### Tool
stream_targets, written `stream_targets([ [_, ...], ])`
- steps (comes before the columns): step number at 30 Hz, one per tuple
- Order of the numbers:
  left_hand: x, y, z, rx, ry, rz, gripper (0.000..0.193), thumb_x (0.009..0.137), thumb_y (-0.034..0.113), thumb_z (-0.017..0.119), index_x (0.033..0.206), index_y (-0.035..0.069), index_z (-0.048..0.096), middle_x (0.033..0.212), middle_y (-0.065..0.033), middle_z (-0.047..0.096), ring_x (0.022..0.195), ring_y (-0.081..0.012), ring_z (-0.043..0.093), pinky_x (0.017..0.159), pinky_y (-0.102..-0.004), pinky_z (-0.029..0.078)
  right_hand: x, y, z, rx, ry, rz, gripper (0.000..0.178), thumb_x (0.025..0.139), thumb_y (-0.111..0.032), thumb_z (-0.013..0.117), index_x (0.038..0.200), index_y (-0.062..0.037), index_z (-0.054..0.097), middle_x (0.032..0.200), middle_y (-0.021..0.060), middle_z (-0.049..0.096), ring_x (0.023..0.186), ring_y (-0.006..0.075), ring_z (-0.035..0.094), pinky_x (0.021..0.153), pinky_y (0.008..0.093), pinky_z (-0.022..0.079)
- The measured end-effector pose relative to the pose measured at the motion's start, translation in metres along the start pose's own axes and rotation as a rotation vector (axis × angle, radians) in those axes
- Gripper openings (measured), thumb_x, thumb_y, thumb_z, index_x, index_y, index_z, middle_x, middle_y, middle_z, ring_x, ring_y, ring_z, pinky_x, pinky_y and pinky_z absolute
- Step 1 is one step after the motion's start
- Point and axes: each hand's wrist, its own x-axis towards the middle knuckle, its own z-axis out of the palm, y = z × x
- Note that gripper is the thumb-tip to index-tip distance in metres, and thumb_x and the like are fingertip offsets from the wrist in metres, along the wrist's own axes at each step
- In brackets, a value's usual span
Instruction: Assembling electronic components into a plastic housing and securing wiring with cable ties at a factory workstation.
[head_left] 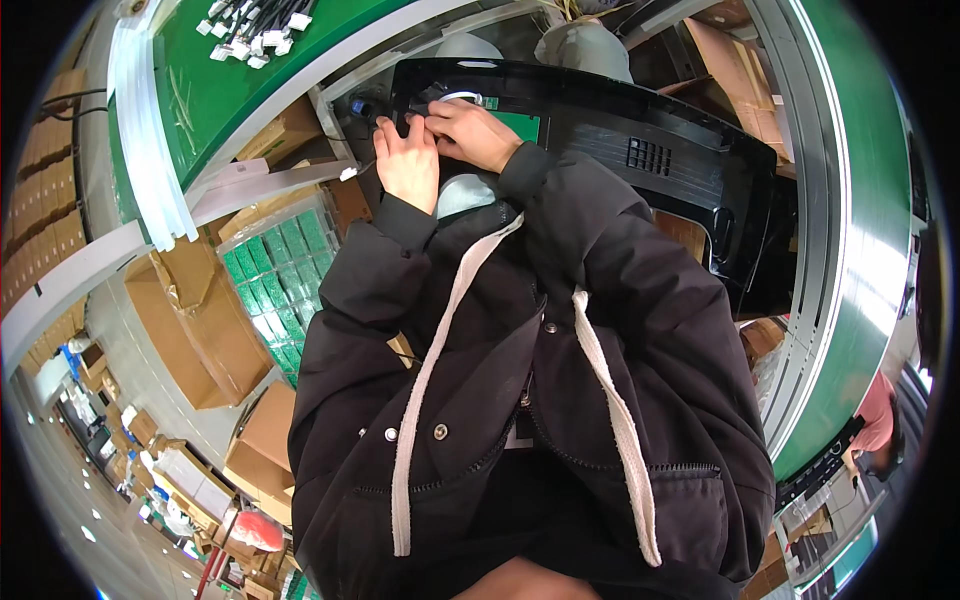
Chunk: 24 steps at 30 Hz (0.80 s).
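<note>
A large black plastic panel [600, 120] with a grille lies in front of me, and a green circuit board [520, 125] sits in it. Both hands work close together at the panel's left end. My left hand [408, 168] has its fingers bent over the panel's edge, the fingertips pressed down at something dark. Touching it from the right, my right hand [478, 136] is closed in a pinch beside a white wire [460, 96]. Whatever the fingertips hold is hidden. A small white connector [349, 173] hangs just left of my left hand.
Cables with white connectors [255, 38] lie on the green bench [190, 100] at upper left, near pale strips [150, 130]. Packed green boards [280, 265] and a cardboard box [195, 320] stand at left. A metal rail and green conveyor [860, 260] curve along the right.
</note>
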Motion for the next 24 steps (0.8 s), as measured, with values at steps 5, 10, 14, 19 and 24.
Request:
stream_targets([
  [5,0.000,0.001,-0.002,0.003,-0.062,-0.008,0.021,0.077,0.015,0.054,0.093,0.005,0.063,0.100,-0.0021,0.055,0.105,-0.0304,0.049,0.089,-0.0391,0.036,0.000,0.002,0.000,-0.006,0.005,-0.024,0.022,0.067,-0.009,0.063,0.089,-0.0046,0.059,0.091,0.0076,0.057,0.087,0.0277,0.056,0.077,0.0362,0.048],
  [10,-0.009,0.001,0.003,0.032,-0.019,0.009,0.030,0.079,0.016,0.054,0.104,0.003,0.062,0.104,-0.0056,0.054,0.113,-0.0356,0.046,0.097,-0.0406,0.031,-0.002,0.003,0.001,-0.016,-0.019,-0.006,0.023,0.067,-0.009,0.063,0.089,-0.0040,0.060,0.091,0.0081,0.058,0.086,0.0278,0.056,0.076,0.0365,0.048],
  [14,-0.013,-0.001,0.002,0.058,-0.040,0.049,0.034,0.079,0.017,0.053,0.109,0.003,0.060,0.109,-0.0061,0.053,0.117,-0.0366,0.044,0.102,-0.0418,0.028,-0.004,0.002,0.001,-0.020,-0.039,0.035,0.024,0.066,-0.010,0.063,0.089,-0.0034,0.060,0.090,0.0084,0.057,0.086,0.0285,0.057,0.076,0.0372,0.048],
  [19,-0.010,-0.005,0.005,0.052,-0.061,0.049,0.037,0.080,0.018,0.052,0.114,0.004,0.058,0.114,-0.0068,0.052,0.119,-0.0380,0.041,0.105,-0.0433,0.025,0.001,0.007,0.003,0.023,-0.058,0.057,0.024,0.066,-0.011,0.063,0.088,-0.0028,0.059,0.087,0.0104,0.056,0.084,0.0302,0.057,0.075,0.0385,0.048],
  [24,-0.001,-0.010,-0.005,0.051,-0.073,0.012,0.036,0.081,0.018,0.050,0.113,0.005,0.058,0.117,-0.0070,0.050,0.121,-0.0384,0.040,0.106,-0.0457,0.027,0.011,0.006,-0.005,0.003,-0.032,-0.013,0.020,0.066,-0.011,0.061,0.083,-0.0022,0.057,0.083,0.0124,0.054,0.080,0.0317,0.056,0.072,0.0403,0.047],
])
